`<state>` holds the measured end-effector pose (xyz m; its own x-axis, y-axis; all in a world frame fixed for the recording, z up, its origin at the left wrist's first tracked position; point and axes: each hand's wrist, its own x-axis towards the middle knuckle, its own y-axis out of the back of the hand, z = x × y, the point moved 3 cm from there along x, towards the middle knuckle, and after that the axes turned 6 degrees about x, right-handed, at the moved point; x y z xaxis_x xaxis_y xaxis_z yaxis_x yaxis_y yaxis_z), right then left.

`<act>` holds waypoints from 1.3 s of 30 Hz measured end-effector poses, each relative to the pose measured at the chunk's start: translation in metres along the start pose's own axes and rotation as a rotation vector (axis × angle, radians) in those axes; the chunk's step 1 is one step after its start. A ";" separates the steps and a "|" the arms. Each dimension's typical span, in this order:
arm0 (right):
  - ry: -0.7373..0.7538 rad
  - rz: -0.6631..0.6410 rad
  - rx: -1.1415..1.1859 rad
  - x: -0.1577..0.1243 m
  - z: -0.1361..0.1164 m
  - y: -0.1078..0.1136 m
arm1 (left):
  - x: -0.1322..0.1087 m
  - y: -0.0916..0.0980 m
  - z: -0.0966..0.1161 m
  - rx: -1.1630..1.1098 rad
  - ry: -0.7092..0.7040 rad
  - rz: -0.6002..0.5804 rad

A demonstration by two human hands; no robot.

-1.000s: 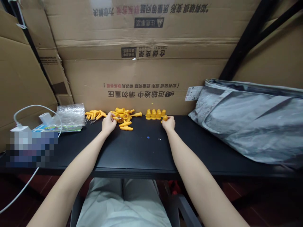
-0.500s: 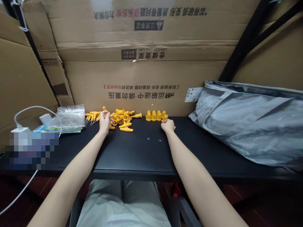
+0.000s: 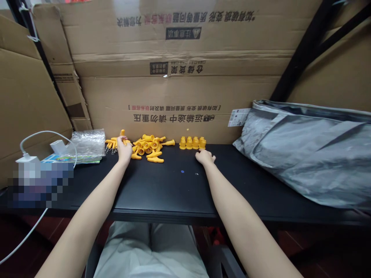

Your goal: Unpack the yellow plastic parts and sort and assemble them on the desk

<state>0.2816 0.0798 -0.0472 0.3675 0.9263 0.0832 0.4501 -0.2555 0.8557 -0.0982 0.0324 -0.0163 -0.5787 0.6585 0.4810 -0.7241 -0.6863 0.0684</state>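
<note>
My left hand is closed at the left end of a pile of yellow plastic parts. A yellow corkscrew handle pokes up from its fingers; the lower part is hidden. Beside it lie several yellow handles with metal spirals. In the pile are flared, hollow sleeves, and two curved yellow handles lie in front. My right hand is just in front of yellow sleeves standing upright in two rows, with its thumb apart from the other fingers and nothing visible in it.
A cardboard sheet stands behind the black table. At the right lies a grey bag. Clear plastic wrap, a white charger with a cable and a blurred-out object are at the left.
My left hand has moved slightly left with the yellow handle. My right hand has drawn back from the front right sleeve, which now stands in line with the others.
</note>
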 end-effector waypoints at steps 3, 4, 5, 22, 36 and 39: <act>0.017 -0.005 -0.011 -0.002 -0.001 0.000 | 0.009 0.007 -0.008 0.161 -0.058 0.034; 0.024 -0.004 -0.016 -0.002 -0.002 0.000 | 0.012 0.009 -0.010 0.205 -0.072 0.041; 0.032 -0.004 -0.021 -0.003 -0.003 0.000 | 0.014 0.012 -0.013 0.242 -0.079 0.040; 0.076 -0.030 -0.074 -0.011 -0.008 0.000 | 0.027 0.027 -0.043 0.421 -0.079 0.026; 0.094 -0.033 -0.084 -0.012 -0.008 0.001 | 0.043 0.027 -0.044 0.381 -0.096 0.086; 0.097 -0.026 -0.082 -0.010 -0.007 0.000 | 0.048 0.027 -0.046 0.396 -0.096 0.064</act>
<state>0.2718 0.0724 -0.0444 0.2747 0.9557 0.1060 0.3892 -0.2113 0.8966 -0.1630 0.0595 -0.0313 -0.5666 0.5920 0.5732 -0.4770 -0.8028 0.3577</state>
